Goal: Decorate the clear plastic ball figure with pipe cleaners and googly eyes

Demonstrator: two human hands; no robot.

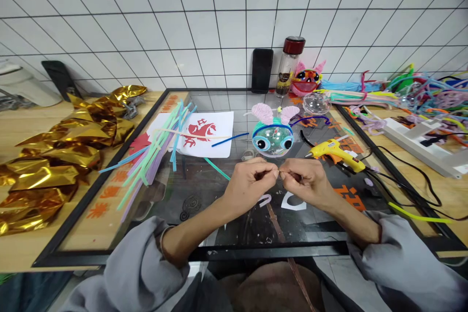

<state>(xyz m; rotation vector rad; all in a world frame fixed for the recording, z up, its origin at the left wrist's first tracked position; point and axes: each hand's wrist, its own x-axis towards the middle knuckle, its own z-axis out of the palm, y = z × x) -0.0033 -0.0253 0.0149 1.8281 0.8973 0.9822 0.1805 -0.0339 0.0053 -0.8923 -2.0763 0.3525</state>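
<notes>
My left hand (254,180) and my right hand (305,183) meet above the glass-topped frame, thumbs and forefingers pinched close together. What lies between the fingertips is too small to make out. Just beyond them stands a clear ball figure (273,137) with big round eyes, a teal and blue band and pink fuzzy ears. A yellow glue gun (338,153) lies to the right of my right hand. Below the hands are a white paper piece (293,202) with a cut-out and a small pink bent pipe cleaner (265,200).
At left, pipe cleaners (151,153) lie across white paper (223,129) with a red design, beside crumpled gold foil (54,156). A phone (262,70) and a bottle (287,68) stand by the tiled wall. Black cables (409,190) and a white rack (424,148) are at right.
</notes>
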